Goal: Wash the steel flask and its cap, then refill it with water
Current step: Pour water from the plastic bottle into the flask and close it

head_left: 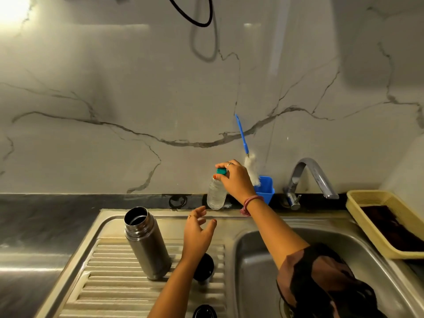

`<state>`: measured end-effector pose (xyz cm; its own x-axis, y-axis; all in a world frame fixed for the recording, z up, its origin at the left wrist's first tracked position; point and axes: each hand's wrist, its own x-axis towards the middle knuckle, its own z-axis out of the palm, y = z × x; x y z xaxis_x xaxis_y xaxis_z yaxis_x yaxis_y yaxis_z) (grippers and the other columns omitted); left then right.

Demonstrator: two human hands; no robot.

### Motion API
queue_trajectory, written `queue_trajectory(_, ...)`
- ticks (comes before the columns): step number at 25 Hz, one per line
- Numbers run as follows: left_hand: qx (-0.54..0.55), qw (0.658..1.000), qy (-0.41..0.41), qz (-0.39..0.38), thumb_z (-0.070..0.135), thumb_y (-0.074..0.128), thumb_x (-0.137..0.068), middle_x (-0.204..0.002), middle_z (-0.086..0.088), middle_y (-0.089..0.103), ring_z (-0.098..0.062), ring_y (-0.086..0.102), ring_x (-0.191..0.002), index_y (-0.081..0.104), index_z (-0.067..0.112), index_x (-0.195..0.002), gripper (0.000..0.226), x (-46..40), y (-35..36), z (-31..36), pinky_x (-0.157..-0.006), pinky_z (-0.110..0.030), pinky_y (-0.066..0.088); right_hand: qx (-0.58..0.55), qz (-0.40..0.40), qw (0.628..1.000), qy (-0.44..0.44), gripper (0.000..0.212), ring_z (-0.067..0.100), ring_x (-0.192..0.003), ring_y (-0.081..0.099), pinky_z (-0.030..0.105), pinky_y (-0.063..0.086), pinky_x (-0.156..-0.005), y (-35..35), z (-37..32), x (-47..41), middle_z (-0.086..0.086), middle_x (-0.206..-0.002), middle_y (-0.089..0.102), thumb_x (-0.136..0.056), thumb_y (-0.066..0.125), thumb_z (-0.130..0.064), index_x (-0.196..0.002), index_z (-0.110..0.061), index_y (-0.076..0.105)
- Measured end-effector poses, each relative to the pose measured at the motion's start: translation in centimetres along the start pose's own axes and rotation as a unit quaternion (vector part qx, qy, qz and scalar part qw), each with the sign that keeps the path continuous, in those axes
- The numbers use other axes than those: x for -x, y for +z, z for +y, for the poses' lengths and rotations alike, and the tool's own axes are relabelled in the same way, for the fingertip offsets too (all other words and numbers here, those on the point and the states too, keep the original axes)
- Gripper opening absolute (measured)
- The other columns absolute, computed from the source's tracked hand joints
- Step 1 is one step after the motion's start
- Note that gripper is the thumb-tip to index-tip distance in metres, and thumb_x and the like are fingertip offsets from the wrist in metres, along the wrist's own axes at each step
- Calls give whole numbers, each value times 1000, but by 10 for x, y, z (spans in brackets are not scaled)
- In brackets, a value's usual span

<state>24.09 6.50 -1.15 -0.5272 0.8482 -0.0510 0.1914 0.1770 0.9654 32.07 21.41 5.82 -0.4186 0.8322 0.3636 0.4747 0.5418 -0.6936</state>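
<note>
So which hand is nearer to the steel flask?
Left. The left hand hovers open just right of the steel flask, not touching it. The right hand is farther back, holding the plastic bottle by its cap.

Dim warm light, blown-out glare top left on wall (137, 88), soft focus, fisheye bending at edges.

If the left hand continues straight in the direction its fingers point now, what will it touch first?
Probably the clear plastic bottle, which the right hand grips by its green cap. The left hand is open, fingers aimed up toward the bottle's lower part. Depth is unclear.
</note>
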Motion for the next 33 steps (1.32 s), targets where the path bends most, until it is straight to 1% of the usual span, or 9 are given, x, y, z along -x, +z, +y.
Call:
queue_trajectory(6, 48, 997, 31, -43, 22, 76, -84, -140, 2, 48, -14, 49, -124, 40, 24, -138, 65, 49, -3, 13, -87, -18, 44, -62, -14, 997, -46, 31, 6, -90, 60, 5, 47, -78, -77, -47, 39, 4, -106, 67, -80, 74, -20, -108, -9, 67)
queue_trajectory(8, 77, 994, 38, -64, 32, 80, -76, -142, 8, 44, -10, 46, -127, 35, 27, -143, 81, 72, -2, 19, -92, -18, 42, -95, -33, 993, -54, 29, 4, -84, 61, 8, 50, -77, -108, -69, 59, 1, -101, 69, -79, 75, -21, -106, -11, 68)
queue_trajectory(12, 78, 989, 83, -92, 44, 91, -60, -140, 15, 45, 0, 48, -126, 31, 42, -138, 98, 111, 5, 29, -100, -23, 48, -180, -61, 981, -45, 23, 20, -87, 67, 20, 56, -80, -153, -104, 99, 3, -96, 72, -77, 76, -21, -98, -19, 70)
queue_trajectory(16, 59, 989, 125, -57, 41, 91, -50, -129, 12, 55, 0, 57, -117, 34, 39, -131, 99, 149, 19, 50, -91, -14, 50, -236, -105, 964, -65, 20, 14, -83, 68, 17, 55, -73, -177, -125, 137, 4, -93, 72, -76, 76, -15, -94, -20, 70)
queue_trajectory(20, 64, 989, 129, -12, 20, 91, -64, -113, 13, 63, 5, 64, -101, 43, 38, -117, 73, 168, 26, 52, -80, -8, 49, -292, -133, 945, -62, 22, 11, -89, 69, 20, 55, -79, -184, -129, 155, 3, -97, 72, -75, 75, -11, -96, -15, 71)
queue_trajectory(23, 72, 989, 130, -25, 2, 85, -70, -106, 5, 68, -2, 68, -97, 48, 32, -114, 65, 181, 25, 42, -82, -16, 54, -339, -162, 926, -44, 23, 9, -92, 68, 18, 53, -80, -188, -122, 167, -3, -96, 72, -73, 72, -12, -96, -15, 70)
queue_trajectory(26, 84, 985, 139, -57, 10, 88, -66, -108, -5, 70, -16, 69, -101, 51, 24, -119, 67, 189, 15, 31, -86, -26, 56, -362, -195, 911, -36, 22, 11, -96, 68, 19, 53, -81, -185, -118, 176, -3, -96, 72, -79, 67, -3, -100, -10, 68)
queue_trajectory(30, 85, 987, 124, -61, 28, 87, -58, -111, -4, 70, -19, 69, -104, 52, 25, -121, 72, 194, 3, 24, -88, -31, 56, -316, -260, 910, -67, 27, 13, -107, 65, 20, 51, -87, -188, -124, 179, 1, -109, 70, -86, 61, -6, -112, -9, 64)
queue_trajectory(33, 83, 989, 113, -52, 34, 87, -54, -111, -2, 70, -15, 69, -103, 51, 28, -120, 75, 195, -8, 21, -89, -32, 56, -87, -248, 960, -102, 34, 10, -100, 65, 19, 52, -86, -195, -140, 175, -7, -113, 66, -89, 61, -30, -121, -19, 61)
